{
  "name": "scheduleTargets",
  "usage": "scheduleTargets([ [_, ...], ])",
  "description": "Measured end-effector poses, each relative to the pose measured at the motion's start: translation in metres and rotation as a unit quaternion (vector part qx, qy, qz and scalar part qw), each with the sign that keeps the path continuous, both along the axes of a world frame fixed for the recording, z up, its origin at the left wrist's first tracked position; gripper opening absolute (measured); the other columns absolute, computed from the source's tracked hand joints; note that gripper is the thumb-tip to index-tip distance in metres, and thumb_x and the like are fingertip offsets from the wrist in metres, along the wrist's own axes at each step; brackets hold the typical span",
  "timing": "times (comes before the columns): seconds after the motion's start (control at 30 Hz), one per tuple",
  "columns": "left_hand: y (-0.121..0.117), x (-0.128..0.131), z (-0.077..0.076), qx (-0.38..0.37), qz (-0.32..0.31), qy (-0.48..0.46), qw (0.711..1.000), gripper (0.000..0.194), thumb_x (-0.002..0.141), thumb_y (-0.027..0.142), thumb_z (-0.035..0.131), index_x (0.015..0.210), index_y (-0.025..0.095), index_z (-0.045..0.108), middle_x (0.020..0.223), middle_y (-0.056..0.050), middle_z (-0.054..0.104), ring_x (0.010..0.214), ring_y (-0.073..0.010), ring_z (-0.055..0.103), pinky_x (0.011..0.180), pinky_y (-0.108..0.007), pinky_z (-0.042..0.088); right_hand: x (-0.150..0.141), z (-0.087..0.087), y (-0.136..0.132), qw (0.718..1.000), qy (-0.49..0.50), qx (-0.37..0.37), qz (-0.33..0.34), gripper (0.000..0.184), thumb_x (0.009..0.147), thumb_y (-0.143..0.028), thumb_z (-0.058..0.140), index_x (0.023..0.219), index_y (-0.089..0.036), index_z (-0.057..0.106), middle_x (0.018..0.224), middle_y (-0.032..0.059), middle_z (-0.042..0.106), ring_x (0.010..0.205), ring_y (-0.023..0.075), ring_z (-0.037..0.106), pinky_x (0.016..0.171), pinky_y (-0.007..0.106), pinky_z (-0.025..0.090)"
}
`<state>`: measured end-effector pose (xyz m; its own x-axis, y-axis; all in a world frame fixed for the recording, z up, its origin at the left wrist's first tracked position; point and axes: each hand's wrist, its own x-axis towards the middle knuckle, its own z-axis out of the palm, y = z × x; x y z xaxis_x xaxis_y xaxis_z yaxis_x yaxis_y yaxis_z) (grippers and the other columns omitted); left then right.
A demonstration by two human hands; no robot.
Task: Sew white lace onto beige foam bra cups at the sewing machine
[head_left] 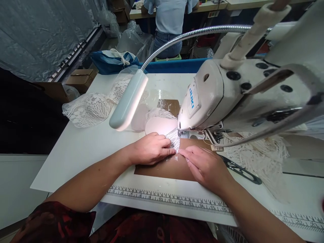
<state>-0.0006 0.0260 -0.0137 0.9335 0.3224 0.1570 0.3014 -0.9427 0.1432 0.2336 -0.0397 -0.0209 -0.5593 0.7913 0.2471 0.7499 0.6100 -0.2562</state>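
White openwork lace [174, 137]; apparently net-like

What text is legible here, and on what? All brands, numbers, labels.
"JUKI": blue on the white plate of the sewing machine
"6", "7", "8", "9", "10", "12", "13": among the larger numbers on the ruler scale
Scale's upper row: too small
Far table's edge label: too small

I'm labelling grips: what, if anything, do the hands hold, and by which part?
The white lace, at its near end, where the left hand and right hand have their fingers. Whether pinched or only pressed cannot be told.
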Motion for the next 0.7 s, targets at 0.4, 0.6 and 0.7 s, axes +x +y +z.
scheduleTargets([
  [0.4,-0.004,0.014,-0.002,-0.002,0.094,-0.034,0.995,0.037,0.098,0.03,0.037,0.122,0.012,0.058,0.123,-0.014,0.06,0.093,-0.0211,0.053,0.079,-0.035,0.043,-0.009,-0.001,0.0,0.998,-0.038,0.048,-0.009,0.03,0.08,-0.006,0.044,0.094,-0.018,0.068,0.075,0.0032,0.061,0.066,0.0158,0.047,0.06,0.029,0.03],
  [0.6,0.0,0.018,-0.003,-0.001,0.094,0.0,0.996,0.039,0.098,0.031,0.036,0.125,0.012,0.057,0.131,-0.012,0.056,0.096,-0.0227,0.053,0.08,-0.036,0.044,-0.006,-0.003,-0.001,0.998,-0.036,0.046,-0.014,0.03,0.081,-0.005,0.044,0.095,-0.017,0.068,0.078,0.0039,0.062,0.066,0.0151,0.048,0.061,0.029,0.03],
  [0.7,0.0,0.017,-0.002,-0.005,0.089,0.003,0.996,0.04,0.097,0.032,0.037,0.126,0.011,0.057,0.132,-0.013,0.055,0.098,-0.0236,0.052,0.08,-0.036,0.044,-0.006,-0.004,-0.001,0.998,-0.037,0.048,-0.013,0.03,0.08,-0.005,0.045,0.096,-0.017,0.068,0.078,0.0038,0.062,0.065,0.015,0.048,0.06,0.029,0.031],
])
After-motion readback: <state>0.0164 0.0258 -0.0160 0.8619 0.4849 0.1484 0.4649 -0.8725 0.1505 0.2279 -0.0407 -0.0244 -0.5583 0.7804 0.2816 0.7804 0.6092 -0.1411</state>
